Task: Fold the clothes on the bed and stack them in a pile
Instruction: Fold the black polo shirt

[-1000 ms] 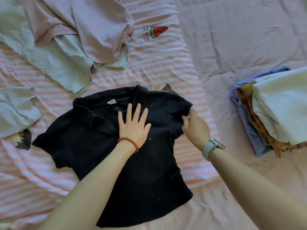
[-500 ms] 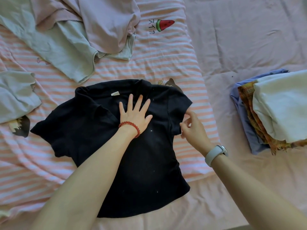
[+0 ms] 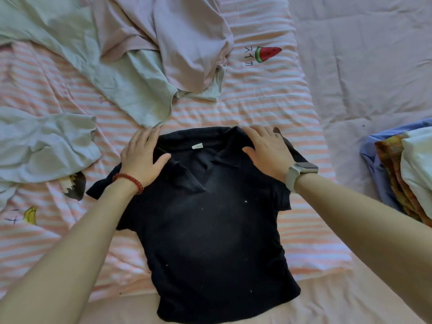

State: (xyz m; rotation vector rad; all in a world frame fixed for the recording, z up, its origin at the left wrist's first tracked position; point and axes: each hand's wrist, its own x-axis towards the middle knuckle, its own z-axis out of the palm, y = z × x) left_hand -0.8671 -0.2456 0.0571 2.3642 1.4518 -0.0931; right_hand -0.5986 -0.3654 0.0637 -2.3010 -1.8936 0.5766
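A home bedroom, seen from above a bed. A pink-and-white striped sheet [image 3: 268, 108] is covering the bed, printed with small cartoon fruit: a watermelon slice [image 3: 267, 53] with lettering beside it, and a banana [image 3: 30, 215] towards the sheet's left edge. To the right of the striped sheet, a plain pale pink quilt [image 3: 362, 54] is lying with stitched seams and soft creases. Everyday clothes are lying on the bedding: a black polo shirt [image 3: 210, 230] spread flat on the striped sheet, loose pale green and mauve garments heaped above it, and a pile of folded clothes [image 3: 402, 171] sitting on the quilt at the right edge.
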